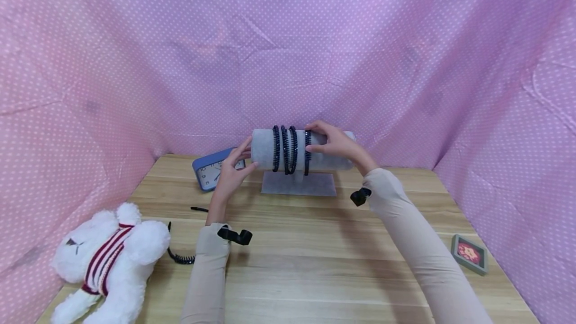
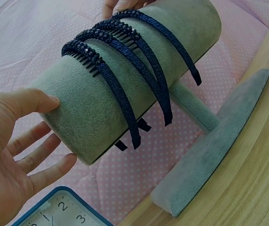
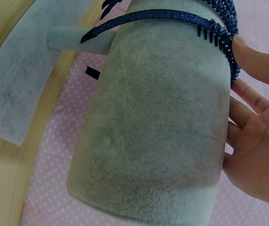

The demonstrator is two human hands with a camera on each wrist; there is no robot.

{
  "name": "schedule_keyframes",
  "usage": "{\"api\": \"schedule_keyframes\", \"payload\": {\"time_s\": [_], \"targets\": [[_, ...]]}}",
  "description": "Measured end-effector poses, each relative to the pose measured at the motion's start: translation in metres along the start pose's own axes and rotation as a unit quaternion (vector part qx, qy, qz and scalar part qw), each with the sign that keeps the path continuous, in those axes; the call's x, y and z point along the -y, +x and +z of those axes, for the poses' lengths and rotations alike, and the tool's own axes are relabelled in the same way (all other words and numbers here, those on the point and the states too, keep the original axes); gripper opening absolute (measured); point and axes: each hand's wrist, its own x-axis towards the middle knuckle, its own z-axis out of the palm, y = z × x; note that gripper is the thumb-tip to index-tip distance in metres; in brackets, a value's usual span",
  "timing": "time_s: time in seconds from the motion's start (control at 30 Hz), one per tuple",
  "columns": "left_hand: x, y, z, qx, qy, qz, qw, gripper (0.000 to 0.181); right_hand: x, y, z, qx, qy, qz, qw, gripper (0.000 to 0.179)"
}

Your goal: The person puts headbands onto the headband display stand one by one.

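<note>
A grey velvet display stand (image 1: 299, 184) has a thick horizontal roll (image 1: 263, 150) on a post. Several dark blue beaded headbands with comb teeth hang over it, three grouped left of the middle, one of them a headband (image 2: 113, 89) near the left end. At the roll's left end, my left hand (image 1: 231, 171) rests its thumb on the surface, its other fingers spread fairly straight around the end. My right hand (image 1: 335, 141) pinches the rightmost headband (image 3: 162, 15) at its beaded top, thumb on the near side. Its other fingers lie behind the roll, their tips partly hidden.
Behind my left hand a blue clock (image 1: 208, 171) leans on the wooden table (image 1: 315, 264). A white plush toy (image 1: 112, 264) lies at the left, beside another black toothed headband (image 1: 182, 259). A small framed piece (image 1: 469, 254) is at the right. Pink dotted cloth (image 1: 288, 64) surrounds the table.
</note>
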Motion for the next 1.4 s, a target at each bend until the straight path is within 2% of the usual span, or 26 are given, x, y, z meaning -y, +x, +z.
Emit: {"api": "schedule_keyframes", "payload": {"time_s": [0.23,0.37,0.5,0.77,1.0,1.4], "targets": [[-0.027,-0.008,0.000,0.007,0.000,-0.015,0.9999,0.069,0.003,0.002,0.002,0.001,0.007,-0.003,1.0000,0.062],[-0.031,-0.009,0.000,0.006,0.002,-0.016,0.9999,0.069,0.002,0.004,0.003,-0.001,0.007,-0.001,1.0000,0.062],[-0.030,-0.009,-0.001,0.007,-0.001,-0.017,0.9998,0.069,0.000,0.005,0.005,-0.003,0.006,-0.001,1.0000,0.061],[0.000,0.000,-0.002,0.000,-0.002,-0.008,1.0000,0.071,0.003,0.009,0.006,-0.004,0.014,-0.016,0.9998,0.059],[0.004,0.000,-0.001,-0.004,-0.007,0.003,1.0000,0.070,0.003,0.011,0.007,0.000,0.026,-0.022,0.9994,0.060],[0.003,0.000,-0.001,-0.006,-0.002,-0.002,1.0000,0.069,0.005,0.012,0.009,0.002,0.015,-0.018,0.9997,0.060]]}}
